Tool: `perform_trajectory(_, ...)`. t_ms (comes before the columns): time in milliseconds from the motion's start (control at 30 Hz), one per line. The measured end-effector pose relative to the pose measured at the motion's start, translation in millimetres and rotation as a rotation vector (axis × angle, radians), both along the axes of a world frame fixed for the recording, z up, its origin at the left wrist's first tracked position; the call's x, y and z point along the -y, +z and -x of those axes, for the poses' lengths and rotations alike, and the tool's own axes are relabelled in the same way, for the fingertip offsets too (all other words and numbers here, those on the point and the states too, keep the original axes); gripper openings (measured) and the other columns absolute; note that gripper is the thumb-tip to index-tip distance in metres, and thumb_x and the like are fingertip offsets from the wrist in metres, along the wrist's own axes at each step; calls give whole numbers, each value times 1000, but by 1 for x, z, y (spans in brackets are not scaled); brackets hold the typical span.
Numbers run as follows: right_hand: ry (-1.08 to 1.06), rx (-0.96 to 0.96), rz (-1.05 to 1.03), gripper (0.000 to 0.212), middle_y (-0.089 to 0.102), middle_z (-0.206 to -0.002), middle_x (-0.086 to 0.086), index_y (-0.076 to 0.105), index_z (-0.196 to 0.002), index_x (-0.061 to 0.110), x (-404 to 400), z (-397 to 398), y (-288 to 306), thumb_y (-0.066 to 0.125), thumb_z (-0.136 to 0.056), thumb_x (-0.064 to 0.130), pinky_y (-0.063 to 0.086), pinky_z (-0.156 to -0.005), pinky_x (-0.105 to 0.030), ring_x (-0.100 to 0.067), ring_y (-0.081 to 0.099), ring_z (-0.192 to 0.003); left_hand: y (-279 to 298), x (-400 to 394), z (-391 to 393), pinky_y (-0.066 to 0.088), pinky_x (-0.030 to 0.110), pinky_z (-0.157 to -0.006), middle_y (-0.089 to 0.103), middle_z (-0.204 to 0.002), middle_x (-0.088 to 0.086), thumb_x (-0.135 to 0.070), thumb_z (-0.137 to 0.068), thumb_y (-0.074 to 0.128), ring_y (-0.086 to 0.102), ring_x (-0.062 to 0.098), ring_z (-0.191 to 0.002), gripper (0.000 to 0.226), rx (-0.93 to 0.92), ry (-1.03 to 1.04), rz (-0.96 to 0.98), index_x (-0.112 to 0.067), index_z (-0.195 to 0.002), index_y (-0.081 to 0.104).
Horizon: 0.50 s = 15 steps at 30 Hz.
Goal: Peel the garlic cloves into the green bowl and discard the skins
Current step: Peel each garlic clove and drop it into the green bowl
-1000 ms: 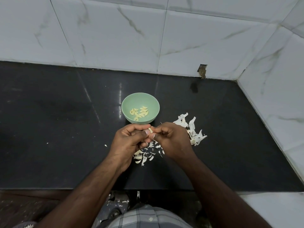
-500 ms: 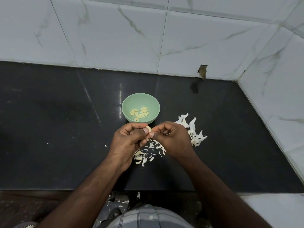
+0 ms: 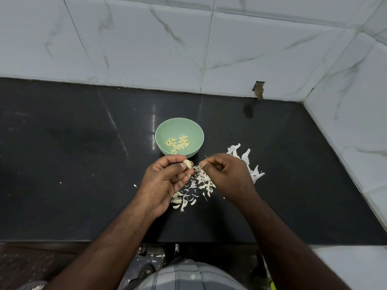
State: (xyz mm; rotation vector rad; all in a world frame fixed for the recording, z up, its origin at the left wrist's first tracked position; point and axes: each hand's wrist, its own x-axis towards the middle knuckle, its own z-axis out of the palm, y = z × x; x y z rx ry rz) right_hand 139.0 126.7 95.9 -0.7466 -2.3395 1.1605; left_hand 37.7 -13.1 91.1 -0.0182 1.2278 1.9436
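My left hand (image 3: 165,181) pinches a small, slick clove (image 3: 187,163); my right hand (image 3: 226,176) pinches a flimsy skin scrap (image 3: 204,157).

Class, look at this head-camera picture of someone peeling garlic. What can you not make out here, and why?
- Whether the garlic clove in the left hand is fully peeled: its far side is covered by the fingers.
- What the right hand pinches: too small to tell.
- How many unpeeled cloves remain: the left hand and the skins cover part of the pile.
- The floor below the counter: cut off by the bottom edge.
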Motion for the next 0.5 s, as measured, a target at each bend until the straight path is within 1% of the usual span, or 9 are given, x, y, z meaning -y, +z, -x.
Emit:
perform_trajectory(33,-12,7,-49,6,68,-76,10,73,-78,23,-2,0,1,75,-84,22,53,-69,-29,-6,63,-71,0,0,0,59,24,-64,75,-98,17,4,-90,63,75,21,-81,18,7,-6,-4,-5,-105,67)
perform_trajectory(100,-19,-4,-102,7,68,-83,12,73,-80,22,-3,0,2,77,-81,16,52,-73,-27,-4,64,-77,0,-1,-1,59,24,-65,75,-95,16,5,-90,63,75,21,-81,18,11,-12,-11,-5,-104,68)
perform_trajectory(167,21,-36,-35,16,69,-89,13,76,-92,24,1,0,5,79,-81,13,52,-76,-23,-2,65,-82,0,-1,-1,59,23,-65,74,-89,14,5,-90,63,74,20,-79,17,6,-19,-16,-5,-103,69)
perform_trajectory(233,87,-61,82,28,71,-92,14,75,-102,30,8,1,8,81,-79,15,54,-78,-23,-3,68,-83,0,-1,-2,59,23,-65,72,-85,13,5,-90,63,73,17,-75,17,-9,-31,-26,-5,-101,68)
perform_trajectory(300,123,-50,129,36,71,-86,14,70,-97,43,14,2,10,83,-77,16,55,-77,-22,-4,68,-80,-1,-1,-3,58,23,-64,70,-85,13,6,-89,63,69,16,-72,16,-25,-38,-21,-6,-98,69)
perform_trajectory(333,126,-44,143,36,72,-83,14,68,-91,45,16,3,10,83,-77,15,56,-76,-22,-4,68,-78,-1,-1,-3,58,23,-64,69,-86,13,6,-89,63,67,16,-72,16,-33,-39,-12,-6,-97,70)
perform_trajectory(400,116,-52,210,33,73,-79,15,69,-87,39,17,4,10,81,-78,10,56,-74,-22,-3,67,-74,-1,-1,-3,58,24,-65,70,-88,14,6,-88,64,67,16,-72,16,-46,-41,4,-7,-95,71)
perform_trajectory(500,121,-87,323,29,75,-78,10,73,-87,30,17,4,11,78,-80,2,55,-72,-20,-4,69,-73,-1,0,-3,58,23,-64,71,-87,13,5,-88,65,70,16,-75,15,-50,-32,1,-7,-94,71)
